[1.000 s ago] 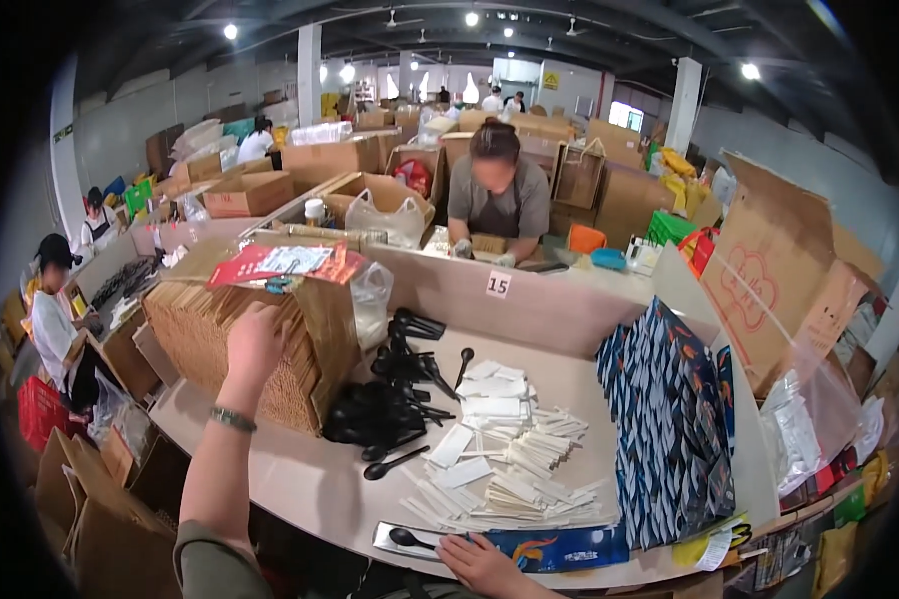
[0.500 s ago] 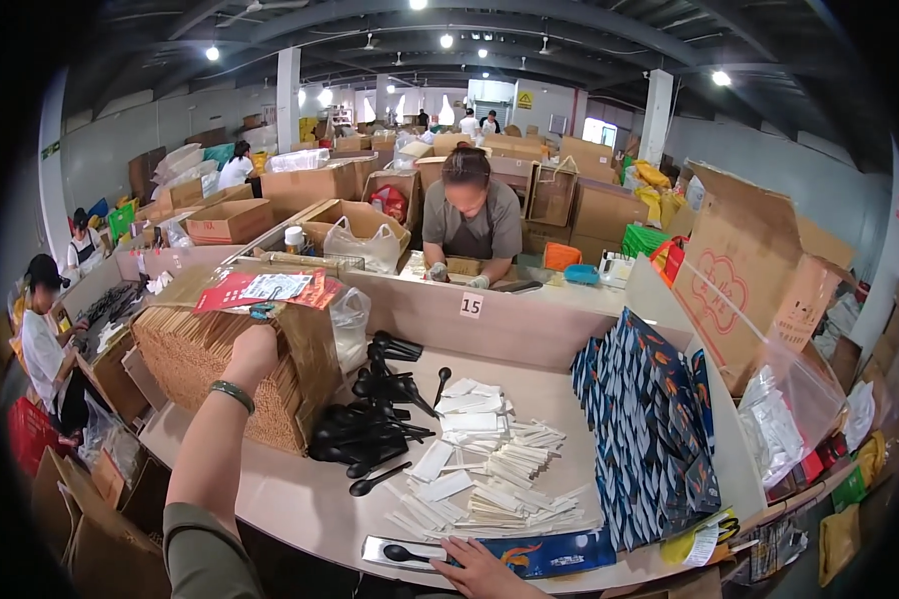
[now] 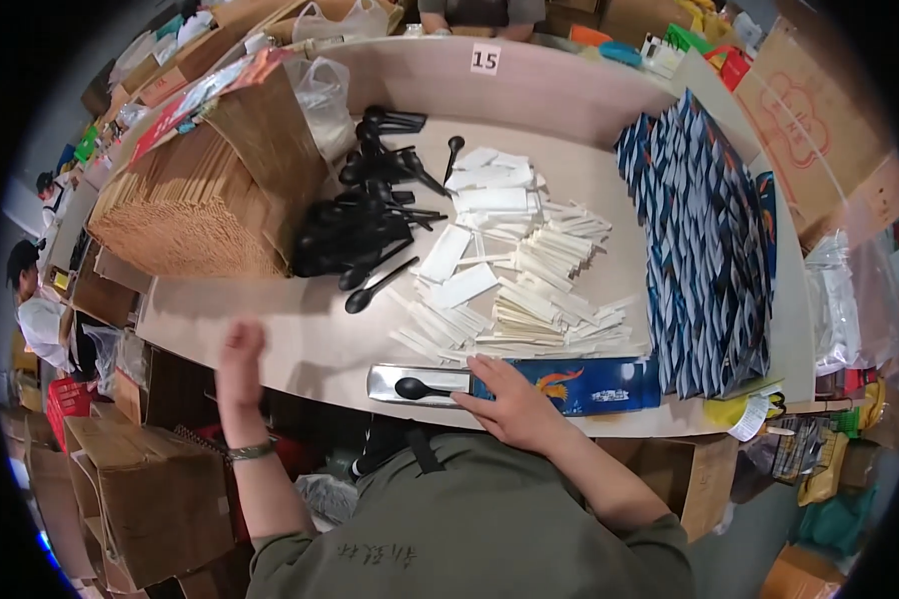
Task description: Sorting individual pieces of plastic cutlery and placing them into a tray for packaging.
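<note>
My right hand (image 3: 517,401) lies flat with fingers stretched over a long blue packet (image 3: 609,385) along the near table edge. The packet's left end is silver, and a black plastic spoon (image 3: 418,388) rests there, its handle tip by my fingers. My left hand (image 3: 242,359) is raised left of the packet, at the near side of the table. Motion smears its fingers, so its grip is unclear. Beyond the packet lie white paper packets (image 3: 469,287) and slim pale sticks or sleeves (image 3: 529,324). Behind my left hand is a pile of black spoons (image 3: 355,230).
A tall bundle of brown paper-like sheets (image 3: 190,200) in an open carton stands at left. Stacked blue packets (image 3: 704,260) fill the right side. A low partition (image 3: 549,85) bounds the back, with another person beyond. Cardboard boxes (image 3: 160,489) stand lower left.
My left hand has come off the top of the carton and moved down toward me. The view has tipped downward. My right hand stays on the blue packet.
</note>
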The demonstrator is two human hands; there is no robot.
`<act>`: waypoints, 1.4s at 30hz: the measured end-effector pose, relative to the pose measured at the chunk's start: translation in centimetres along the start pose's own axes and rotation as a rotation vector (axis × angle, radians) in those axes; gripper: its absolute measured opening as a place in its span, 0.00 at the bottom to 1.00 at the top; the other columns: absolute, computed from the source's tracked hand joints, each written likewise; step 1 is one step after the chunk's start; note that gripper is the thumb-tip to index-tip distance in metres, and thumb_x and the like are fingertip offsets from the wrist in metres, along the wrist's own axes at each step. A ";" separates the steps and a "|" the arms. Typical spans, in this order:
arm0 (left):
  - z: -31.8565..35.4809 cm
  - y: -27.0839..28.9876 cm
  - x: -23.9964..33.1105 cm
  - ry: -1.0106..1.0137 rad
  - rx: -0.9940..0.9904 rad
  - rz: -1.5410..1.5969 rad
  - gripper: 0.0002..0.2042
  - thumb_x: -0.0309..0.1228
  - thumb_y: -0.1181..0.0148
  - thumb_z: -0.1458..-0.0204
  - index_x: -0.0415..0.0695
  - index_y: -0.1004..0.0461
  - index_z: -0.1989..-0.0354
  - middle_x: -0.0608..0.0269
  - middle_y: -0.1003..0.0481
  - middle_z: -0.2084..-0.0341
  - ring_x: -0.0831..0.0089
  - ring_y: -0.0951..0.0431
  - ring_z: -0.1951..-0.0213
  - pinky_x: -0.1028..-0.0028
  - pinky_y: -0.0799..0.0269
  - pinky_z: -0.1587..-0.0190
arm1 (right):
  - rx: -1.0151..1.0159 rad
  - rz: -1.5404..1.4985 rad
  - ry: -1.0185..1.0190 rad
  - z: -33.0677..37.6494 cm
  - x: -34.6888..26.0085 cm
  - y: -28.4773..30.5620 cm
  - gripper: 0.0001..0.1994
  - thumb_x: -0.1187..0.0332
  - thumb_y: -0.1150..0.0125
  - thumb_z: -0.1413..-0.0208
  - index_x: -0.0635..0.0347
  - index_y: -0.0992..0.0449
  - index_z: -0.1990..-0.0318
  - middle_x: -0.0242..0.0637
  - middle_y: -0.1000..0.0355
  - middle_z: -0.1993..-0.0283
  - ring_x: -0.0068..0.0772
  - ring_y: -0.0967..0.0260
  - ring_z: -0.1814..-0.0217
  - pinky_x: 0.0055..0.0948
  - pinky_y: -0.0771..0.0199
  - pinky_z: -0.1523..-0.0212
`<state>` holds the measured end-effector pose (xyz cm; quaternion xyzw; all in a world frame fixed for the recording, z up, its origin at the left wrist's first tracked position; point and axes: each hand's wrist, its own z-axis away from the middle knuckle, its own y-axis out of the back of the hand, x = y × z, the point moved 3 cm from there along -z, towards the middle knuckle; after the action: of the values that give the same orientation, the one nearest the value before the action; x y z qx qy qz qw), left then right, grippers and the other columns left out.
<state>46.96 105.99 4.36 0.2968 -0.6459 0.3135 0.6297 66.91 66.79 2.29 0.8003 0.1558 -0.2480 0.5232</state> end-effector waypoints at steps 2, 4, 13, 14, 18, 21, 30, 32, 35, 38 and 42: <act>3.6 -5.7 -1.3 0.233 -0.363 -0.215 0.06 0.26 0.38 0.40 0.40 0.19 0.58 0.72 0.22 0.67 0.83 0.27 0.63 0.80 0.31 0.56 | -0.043 0.087 -0.017 0.6 0.1 0.1 0.22 0.71 0.34 0.49 0.44 0.22 0.44 0.57 0.39 0.32 0.61 0.41 0.30 0.52 0.40 0.31; 5.5 -9.3 -0.5 0.364 -0.680 -0.228 0.04 0.24 0.38 0.42 0.37 0.20 0.61 0.73 0.23 0.70 0.82 0.27 0.66 0.80 0.31 0.61 | -0.055 0.090 -0.037 0.8 -0.3 0.4 0.23 0.70 0.34 0.49 0.44 0.22 0.44 0.58 0.39 0.32 0.61 0.42 0.30 0.54 0.41 0.31; 7.5 -15.7 -1.3 0.005 -0.598 -0.651 0.10 0.26 0.28 0.51 0.34 0.23 0.65 0.59 0.22 0.71 0.71 0.22 0.71 0.70 0.26 0.64 | -0.022 0.132 -0.001 0.5 -1.4 -0.8 0.25 0.67 0.33 0.49 0.44 0.25 0.41 0.60 0.39 0.34 0.63 0.40 0.32 0.54 0.39 0.33; 8.1 -17.2 -1.1 -0.081 -0.534 -0.787 0.13 0.28 0.27 0.53 0.35 0.24 0.65 0.57 0.24 0.70 0.66 0.23 0.69 0.68 0.26 0.64 | 0.004 0.104 -0.034 0.2 -1.6 -1.0 0.24 0.67 0.32 0.50 0.50 0.26 0.43 0.60 0.38 0.35 0.63 0.39 0.33 0.54 0.38 0.34; 8.6 -18.7 -0.8 -0.268 -0.281 -1.038 0.20 0.32 0.25 0.57 0.38 0.29 0.60 0.52 0.28 0.64 0.53 0.25 0.62 0.62 0.28 0.58 | 0.100 0.127 -0.170 -0.5 -2.1 -0.3 0.22 0.67 0.28 0.54 0.64 0.29 0.53 0.60 0.36 0.37 0.63 0.38 0.35 0.52 0.36 0.36; 8.7 -19.0 -1.2 -0.278 -0.240 -0.990 0.21 0.32 0.26 0.56 0.38 0.30 0.57 0.51 0.28 0.63 0.51 0.26 0.59 0.60 0.29 0.54 | 0.087 0.166 -0.212 -0.2 -2.0 -0.3 0.20 0.68 0.28 0.54 0.66 0.30 0.57 0.61 0.36 0.37 0.63 0.38 0.35 0.52 0.35 0.37; 11.2 -23.2 -1.2 0.087 -0.816 -0.486 0.28 0.35 0.31 0.48 0.37 0.32 0.41 0.48 0.24 0.54 0.58 0.21 0.52 0.65 0.25 0.48 | 0.243 0.136 -0.174 1.1 -0.7 -1.3 0.16 0.70 0.32 0.61 0.65 0.26 0.62 0.56 0.28 0.49 0.59 0.29 0.47 0.49 0.28 0.45; 11.2 -20.6 0.5 -0.500 -0.636 -0.827 0.38 0.38 0.23 0.61 0.40 0.32 0.40 0.50 0.28 0.48 0.48 0.28 0.47 0.56 0.33 0.41 | 0.184 0.134 -0.123 0.1 -1.4 -1.5 0.14 0.69 0.35 0.55 0.58 0.24 0.59 0.46 0.30 0.63 0.53 0.29 0.57 0.50 0.30 0.58; 10.3 -18.7 0.9 -0.788 -0.684 -1.093 0.37 0.33 0.24 0.72 0.43 0.29 0.45 0.55 0.28 0.61 0.54 0.28 0.56 0.54 0.34 0.48 | 0.272 0.143 0.068 -1.4 -4.0 -0.8 0.07 0.68 0.43 0.50 0.58 0.26 0.64 0.44 0.33 0.64 0.48 0.30 0.62 0.44 0.31 0.63; 8.8 -18.6 0.5 -0.881 -0.477 -1.074 0.19 0.25 0.30 0.68 0.46 0.30 0.64 0.59 0.31 0.77 0.55 0.27 0.71 0.60 0.32 0.67 | 0.124 0.269 0.116 -4.2 -6.6 5.2 0.07 0.67 0.41 0.52 0.60 0.25 0.72 0.46 0.30 0.63 0.46 0.28 0.60 0.44 0.28 0.63; 7.6 -21.1 4.3 -0.385 -0.401 -0.811 0.15 0.27 0.30 0.61 0.42 0.29 0.66 0.62 0.28 0.77 0.68 0.26 0.73 0.70 0.30 0.68 | 0.313 0.431 -0.171 -6.5 -2.8 21.1 0.09 0.65 0.36 0.49 0.60 0.23 0.75 0.44 0.27 0.68 0.41 0.25 0.66 0.38 0.25 0.66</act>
<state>58.49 86.86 9.28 0.4498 -0.6307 -0.1479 0.6149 76.82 64.26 22.02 0.8621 -0.1028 -0.2190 0.4454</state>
